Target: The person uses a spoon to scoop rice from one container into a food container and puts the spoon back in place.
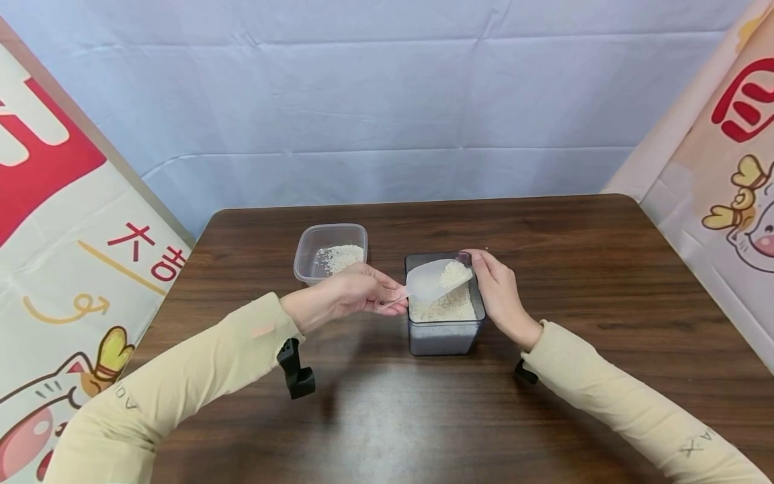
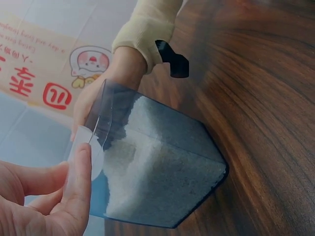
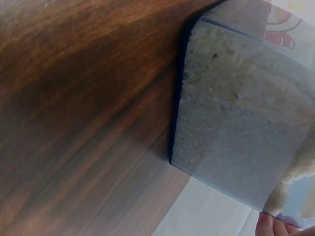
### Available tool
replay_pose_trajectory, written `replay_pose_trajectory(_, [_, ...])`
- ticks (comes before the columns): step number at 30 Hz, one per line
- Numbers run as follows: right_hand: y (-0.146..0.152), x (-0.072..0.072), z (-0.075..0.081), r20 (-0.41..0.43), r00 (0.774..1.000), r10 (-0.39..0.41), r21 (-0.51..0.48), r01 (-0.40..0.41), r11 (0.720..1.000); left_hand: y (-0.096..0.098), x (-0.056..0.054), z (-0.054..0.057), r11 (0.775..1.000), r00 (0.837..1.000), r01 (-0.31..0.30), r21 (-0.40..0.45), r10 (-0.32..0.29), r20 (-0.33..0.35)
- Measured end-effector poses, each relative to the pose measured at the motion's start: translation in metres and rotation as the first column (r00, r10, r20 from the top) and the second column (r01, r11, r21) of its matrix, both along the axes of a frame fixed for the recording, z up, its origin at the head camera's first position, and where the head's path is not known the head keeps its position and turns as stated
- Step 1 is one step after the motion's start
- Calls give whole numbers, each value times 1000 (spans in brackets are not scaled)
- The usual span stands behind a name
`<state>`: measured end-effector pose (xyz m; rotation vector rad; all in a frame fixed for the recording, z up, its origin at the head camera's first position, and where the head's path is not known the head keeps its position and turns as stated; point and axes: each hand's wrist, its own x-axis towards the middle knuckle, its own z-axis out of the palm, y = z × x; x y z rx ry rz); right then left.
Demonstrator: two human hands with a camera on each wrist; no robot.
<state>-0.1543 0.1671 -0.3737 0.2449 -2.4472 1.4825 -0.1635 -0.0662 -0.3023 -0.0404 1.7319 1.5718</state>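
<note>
My left hand (image 1: 369, 290) pinches the handle of a translucent white scoop (image 1: 428, 281) between thumb and fingers. A small heap of rice (image 1: 455, 274) lies in the scoop's front end, over the opening of a tall smoky-clear bin (image 1: 444, 338). Rice (image 2: 147, 172) fills much of that bin, banked unevenly in the left wrist view. At the bin's right side, my right hand (image 1: 500, 293) holds the rim and wall. Through the clear wall in the right wrist view, packed grains (image 3: 236, 108) show, with a few dark specks.
A shallow clear plastic tub (image 1: 306, 259) with some loose rice (image 1: 345, 257) stands behind my left hand. Both containers are on a dark wooden table (image 1: 562, 249). A pale blue cloth (image 1: 375, 101) hangs behind it, with printed banners (image 1: 91, 269) at both sides.
</note>
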Motion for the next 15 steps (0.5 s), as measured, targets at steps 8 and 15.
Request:
replay_pose_trajectory(8, [0,1,1,10,1000,7,-17,-6,1000,0,1,-1,1000,1000,-5,7,5,-9])
replay_pose_trajectory(15, [-6,11,18,21,1000,10,-29,-9,1000,0,2,-3,1000,1000,6,12,-6,-18])
